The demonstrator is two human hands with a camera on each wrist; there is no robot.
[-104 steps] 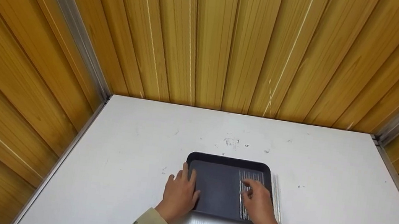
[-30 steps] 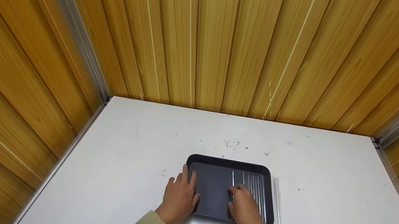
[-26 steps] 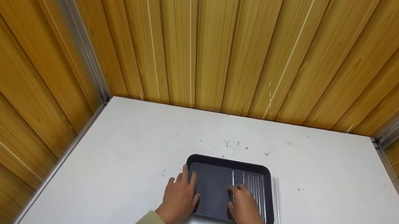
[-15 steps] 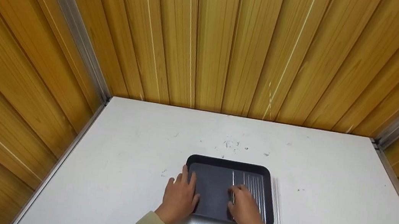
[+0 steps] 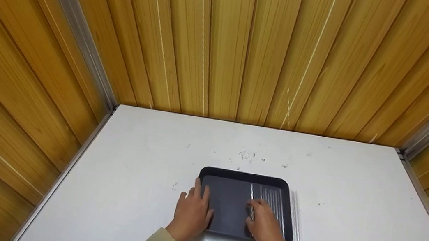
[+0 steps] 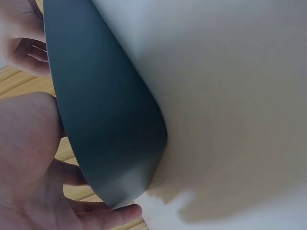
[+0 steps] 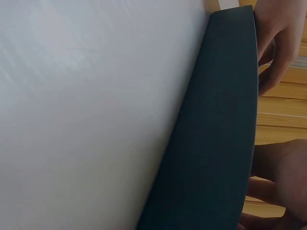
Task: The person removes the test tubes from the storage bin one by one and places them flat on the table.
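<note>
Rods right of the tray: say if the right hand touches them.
Apart. In the head view, the tray's right rim runs between the right hand and those rods, leaving a plain gap.

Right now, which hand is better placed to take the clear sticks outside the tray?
Probably the right hand: though busy inside the tray, it is nearer the clear sticks; the left hand touches the left rim.

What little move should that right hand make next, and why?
Probably slide the rod gently rightward toward the other rods: the right hand pinches it, and a gap shows between it and them inside the tray. The left hand rests at the tray's left edge.
</note>
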